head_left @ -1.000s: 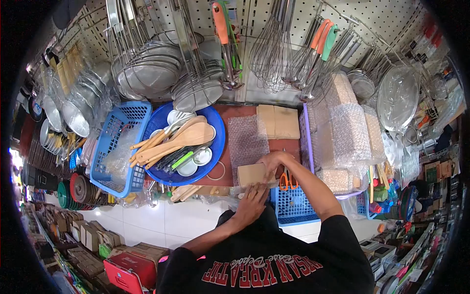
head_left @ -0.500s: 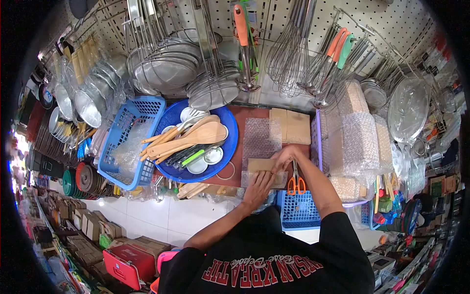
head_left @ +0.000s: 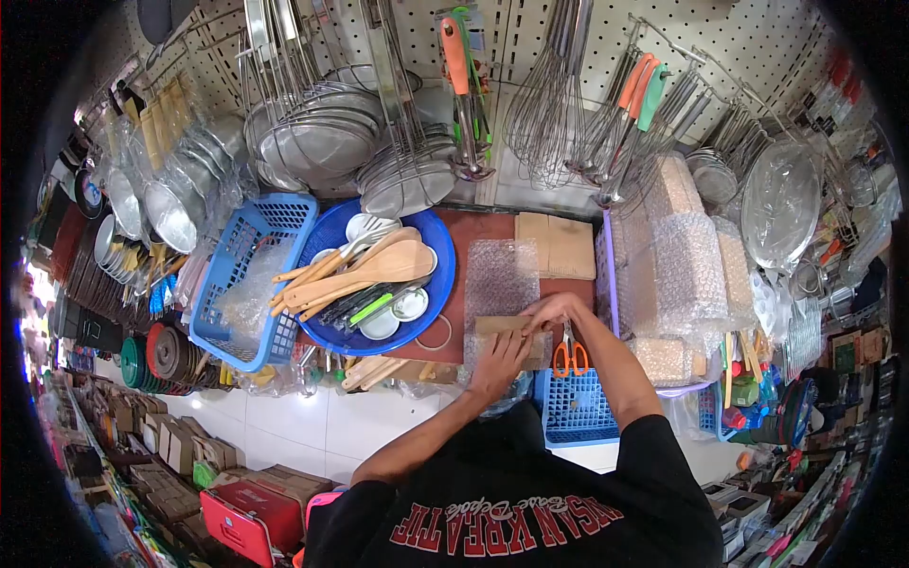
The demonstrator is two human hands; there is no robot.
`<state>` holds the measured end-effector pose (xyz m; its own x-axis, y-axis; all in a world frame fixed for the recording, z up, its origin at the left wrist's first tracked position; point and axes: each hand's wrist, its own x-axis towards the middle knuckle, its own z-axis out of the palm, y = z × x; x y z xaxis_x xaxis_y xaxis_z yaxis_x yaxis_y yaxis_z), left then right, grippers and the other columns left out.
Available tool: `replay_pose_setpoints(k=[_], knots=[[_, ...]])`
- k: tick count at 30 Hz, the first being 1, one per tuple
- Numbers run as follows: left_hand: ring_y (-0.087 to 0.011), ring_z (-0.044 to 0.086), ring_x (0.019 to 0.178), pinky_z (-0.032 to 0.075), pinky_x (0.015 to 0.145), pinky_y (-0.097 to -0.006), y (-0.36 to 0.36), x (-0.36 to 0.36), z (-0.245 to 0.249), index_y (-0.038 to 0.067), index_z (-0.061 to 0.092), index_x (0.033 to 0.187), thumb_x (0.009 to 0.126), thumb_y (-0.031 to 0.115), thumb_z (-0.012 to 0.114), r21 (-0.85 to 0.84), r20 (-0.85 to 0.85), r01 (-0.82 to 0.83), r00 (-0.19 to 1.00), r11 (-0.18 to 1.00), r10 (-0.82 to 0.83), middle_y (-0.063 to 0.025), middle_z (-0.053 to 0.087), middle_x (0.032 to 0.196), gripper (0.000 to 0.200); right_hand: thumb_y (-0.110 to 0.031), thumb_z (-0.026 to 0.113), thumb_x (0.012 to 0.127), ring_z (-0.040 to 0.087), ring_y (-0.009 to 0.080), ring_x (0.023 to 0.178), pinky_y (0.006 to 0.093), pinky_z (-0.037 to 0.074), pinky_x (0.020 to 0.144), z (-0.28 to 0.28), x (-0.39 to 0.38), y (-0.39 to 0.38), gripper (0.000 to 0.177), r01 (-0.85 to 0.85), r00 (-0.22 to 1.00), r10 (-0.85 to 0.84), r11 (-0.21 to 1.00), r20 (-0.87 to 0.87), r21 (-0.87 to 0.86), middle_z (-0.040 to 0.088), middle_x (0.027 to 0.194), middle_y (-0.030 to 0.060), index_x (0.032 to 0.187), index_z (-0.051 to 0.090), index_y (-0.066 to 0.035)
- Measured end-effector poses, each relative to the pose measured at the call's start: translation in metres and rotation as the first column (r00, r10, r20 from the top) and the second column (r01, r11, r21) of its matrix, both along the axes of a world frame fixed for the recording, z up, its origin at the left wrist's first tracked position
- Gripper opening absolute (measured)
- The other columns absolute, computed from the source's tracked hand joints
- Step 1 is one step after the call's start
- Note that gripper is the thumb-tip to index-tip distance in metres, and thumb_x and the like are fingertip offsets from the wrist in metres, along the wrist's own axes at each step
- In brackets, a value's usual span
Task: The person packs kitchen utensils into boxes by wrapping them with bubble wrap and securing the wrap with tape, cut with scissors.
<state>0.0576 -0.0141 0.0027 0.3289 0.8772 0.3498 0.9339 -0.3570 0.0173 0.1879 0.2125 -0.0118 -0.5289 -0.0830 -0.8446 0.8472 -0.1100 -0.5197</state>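
A strip of bubble wrap lies lengthwise on the reddish-brown tabletop. On its near end is a flat brown cardboard piece, partly covered by both hands. My left hand lies on the cardboard and wrap from the near side, its fingers stretched out flat. At the right end of the cardboard, my right hand has its fingers bent together on the edge; the exact grip is partly hidden. Orange-handled scissors lie just below my right wrist, at the table's front edge.
A blue bowl with wooden spatulas and other utensils stands left, beside a blue basket. Cardboard sheets lie at the back. Bubble-wrapped packages are stacked right. Strainers and whisks hang over the table's back.
The right hand's fingers have shifted slightly at the cardboard's right end. My left hand stays on the cardboard. The whole view has moved a little.
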Motion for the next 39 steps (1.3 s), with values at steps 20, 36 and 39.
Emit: replay_pose_setpoints(k=[20,36,39], knots=[[-0.0297,0.051,0.11,0.039,0.092,-0.0411,0.055,-0.03,0.008,-0.003,0.046,0.14,0.082,0.016,0.058,-0.108,0.006,0.042,0.999,0.993,-0.042,-0.0172,0.054,0.12,0.063,-0.031,0.07,0.091,0.06,0.022,0.117,0.0392,0.054,0.094,0.019,0.0,0.004,0.051,0.322,0.946,-0.285,0.813,-0.152,0.485,0.063,0.128,0.0092,0.134,0.059,-0.006],[-0.0351,0.038,0.13,0.031,0.106,-0.0506,0.041,-0.014,0.009,-0.003,0.045,0.143,0.072,0.065,0.069,-0.26,-0.037,0.019,0.999,0.965,-0.03,-0.0218,0.043,0.141,0.101,-0.021,0.062,0.086,0.058,0.0392,0.118,0.0433,0.045,0.104,-0.037,-0.059,0.004,0.046,0.079,0.936,0.258,0.512,-0.241,0.855,0.062,0.126,0.0224,0.131,0.062,-0.011],[-0.0347,0.038,0.129,0.031,0.105,-0.0504,0.041,-0.016,0.01,-0.003,0.045,0.142,0.072,0.066,0.068,-0.25,-0.062,0.039,0.996,0.967,-0.056,-0.0215,0.043,0.141,0.101,-0.023,0.062,0.088,0.056,0.0395,0.12,0.0434,0.044,0.105,-0.039,-0.057,0.001,0.045,0.106,0.954,0.18,0.544,-0.238,0.832,0.062,0.126,0.0216,0.132,0.062,-0.012]])
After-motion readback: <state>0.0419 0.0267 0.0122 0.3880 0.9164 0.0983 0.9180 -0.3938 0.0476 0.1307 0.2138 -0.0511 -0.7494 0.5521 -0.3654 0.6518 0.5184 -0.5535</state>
